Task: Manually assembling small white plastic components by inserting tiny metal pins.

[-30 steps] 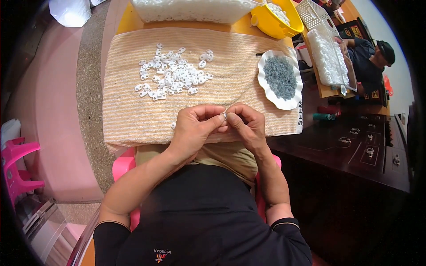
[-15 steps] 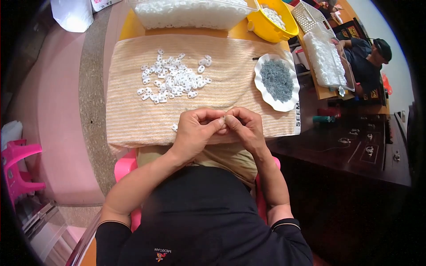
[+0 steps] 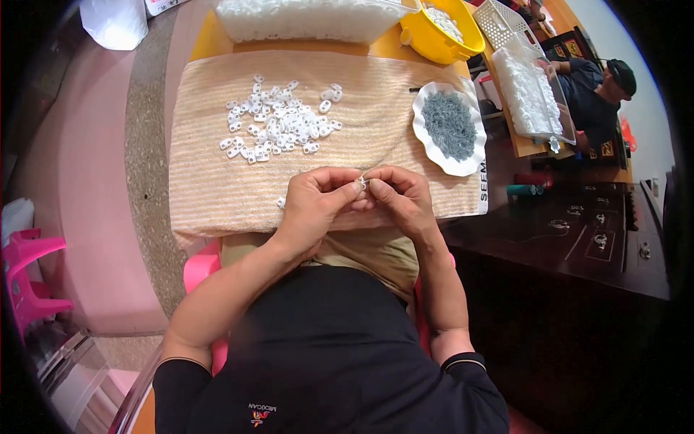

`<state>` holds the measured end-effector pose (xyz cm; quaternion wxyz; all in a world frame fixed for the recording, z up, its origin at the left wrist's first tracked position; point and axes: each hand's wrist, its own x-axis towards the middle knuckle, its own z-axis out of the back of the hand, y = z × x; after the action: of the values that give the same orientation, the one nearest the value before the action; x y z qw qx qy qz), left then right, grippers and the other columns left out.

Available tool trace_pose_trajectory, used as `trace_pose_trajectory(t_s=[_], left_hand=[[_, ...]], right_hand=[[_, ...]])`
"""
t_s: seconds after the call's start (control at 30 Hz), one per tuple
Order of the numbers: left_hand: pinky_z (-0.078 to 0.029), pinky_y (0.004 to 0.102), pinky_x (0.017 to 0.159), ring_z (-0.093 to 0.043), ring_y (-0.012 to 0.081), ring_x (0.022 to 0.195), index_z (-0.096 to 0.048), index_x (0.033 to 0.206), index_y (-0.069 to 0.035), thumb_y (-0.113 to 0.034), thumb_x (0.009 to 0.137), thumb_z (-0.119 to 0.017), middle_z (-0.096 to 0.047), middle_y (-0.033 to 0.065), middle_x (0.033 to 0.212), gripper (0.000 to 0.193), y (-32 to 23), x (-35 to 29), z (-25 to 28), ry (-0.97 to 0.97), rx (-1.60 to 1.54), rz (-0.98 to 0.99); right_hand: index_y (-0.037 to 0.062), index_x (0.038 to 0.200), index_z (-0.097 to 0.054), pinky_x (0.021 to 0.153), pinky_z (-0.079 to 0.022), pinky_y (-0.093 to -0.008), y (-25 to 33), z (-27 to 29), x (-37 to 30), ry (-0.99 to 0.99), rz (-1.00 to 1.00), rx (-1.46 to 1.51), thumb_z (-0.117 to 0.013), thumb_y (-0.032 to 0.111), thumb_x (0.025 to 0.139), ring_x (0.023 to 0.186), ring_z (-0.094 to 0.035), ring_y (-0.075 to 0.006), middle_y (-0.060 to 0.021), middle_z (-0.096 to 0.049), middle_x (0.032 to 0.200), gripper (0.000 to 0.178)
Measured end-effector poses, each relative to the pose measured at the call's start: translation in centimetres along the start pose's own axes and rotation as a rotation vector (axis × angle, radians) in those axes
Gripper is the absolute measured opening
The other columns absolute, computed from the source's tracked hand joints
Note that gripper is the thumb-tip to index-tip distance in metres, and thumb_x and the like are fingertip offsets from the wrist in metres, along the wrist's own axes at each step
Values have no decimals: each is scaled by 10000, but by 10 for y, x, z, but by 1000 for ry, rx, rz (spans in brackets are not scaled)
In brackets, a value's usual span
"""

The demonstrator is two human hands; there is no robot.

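My left hand (image 3: 318, 204) pinches a small white plastic piece (image 3: 363, 185) between thumb and forefinger, above the near part of the striped towel. Close against it, the thumb and forefinger of my right hand (image 3: 402, 201) are also pinched, on something too small to make out. Beside my left hand lies one loose white piece (image 3: 281, 202). Farther off on the towel spreads a heap of white two-holed plastic pieces (image 3: 289, 124). To the right, a white wavy-rimmed plate (image 3: 463, 168) bears many thin grey pieces (image 3: 448, 124).
A striped towel (image 3: 210, 181) covers the table. At its far edge stand a clear bin (image 3: 303, 32) of white pieces and a yellow basin (image 3: 434, 50). On the right, a person (image 3: 589, 90) sits by another bin (image 3: 531, 98). A pink stool (image 3: 32, 267) is at left.
My fingertips have parted slightly, so the white piece between them now shows. Both hands stay together over the towel's near part. The whole view has shifted a little.
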<state>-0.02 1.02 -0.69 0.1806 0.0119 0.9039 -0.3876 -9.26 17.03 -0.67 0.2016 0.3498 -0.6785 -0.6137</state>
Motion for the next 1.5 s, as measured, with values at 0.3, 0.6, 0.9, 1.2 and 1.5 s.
trace_pose_trajectory(t_s=[0.3,0.6,0.9,1.2,1.5], left_hand=[[-560,253,746,-653,131,772,-622,1037,56,-47,893,-626,-669,92,884,177,1,0,3,-5,3,13],[-554,246,739,-648,122,779,-633,1028,43,-32,885,-634,-670,85,895,161,5,1,2,-9,15,4],[-554,250,738,-644,122,777,-625,1024,57,-28,883,-636,-669,89,888,165,3,0,3,-5,23,-8],[-565,251,734,-652,133,786,-629,1034,29,-54,882,-649,-665,81,891,174,-3,-2,1,-18,-48,-12],[-579,280,747,-648,137,780,-620,1045,27,-31,887,-631,-650,76,884,169,-8,0,3,-59,-166,-55]], right_hand=[[-57,1059,-619,687,-526,-231,3,-3,-1,-14,-15,-25,-603,40,917,748,-622,-108,-77,-668,898,173],[-50,1016,-628,658,-535,-219,2,-3,-1,-33,26,-112,-611,78,923,748,-642,-110,-73,-672,859,159],[-42,983,-644,679,-521,-218,3,-7,-1,-35,26,-134,-608,78,924,744,-632,-95,-62,-675,847,139],[-53,1009,-645,643,-527,-240,29,2,10,-130,0,-201,-638,93,900,735,-627,-100,-62,-664,839,182],[26,1015,-679,594,-485,-268,42,-5,104,-8,336,-906,-627,30,842,655,-618,-144,-89,-659,779,181]])
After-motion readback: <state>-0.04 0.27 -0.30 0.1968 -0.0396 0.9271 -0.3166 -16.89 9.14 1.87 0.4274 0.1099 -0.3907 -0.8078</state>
